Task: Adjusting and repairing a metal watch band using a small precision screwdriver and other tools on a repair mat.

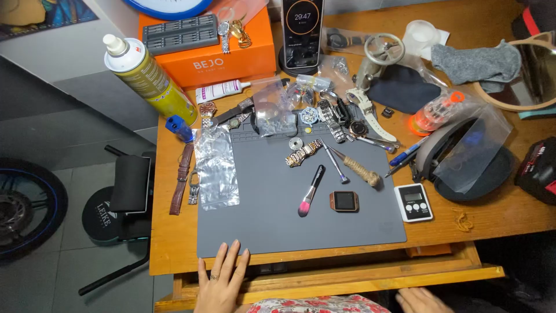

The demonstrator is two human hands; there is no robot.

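My left hand (pixel 220 281) lies flat with fingers spread on the near edge of the grey work mat (pixel 272 226), holding nothing. My right hand (pixel 418 300) shows only partly at the bottom edge, below the pulled-out wooden drawer (pixel 370 277); its fingers are hidden. On the mat lie a square copper-coloured watch case (pixel 344 201), a small brush with pink bristles (pixel 310 190), a metal watch bracelet (pixel 303 153), a slim screwdriver (pixel 336 164) and a tool with a twine-wrapped handle (pixel 360 170). These lie well ahead of both hands.
Several watches and parts (pixel 324 113) crowd the mat's far edge. A spray can (pixel 149 78), orange box (pixel 208 49), phone on a stand (pixel 302 32), brown strap (pixel 182 178), clear bags (pixel 216 168), small digital scale (pixel 413 202) and a black stand under plastic (pixel 466 159) surround it.
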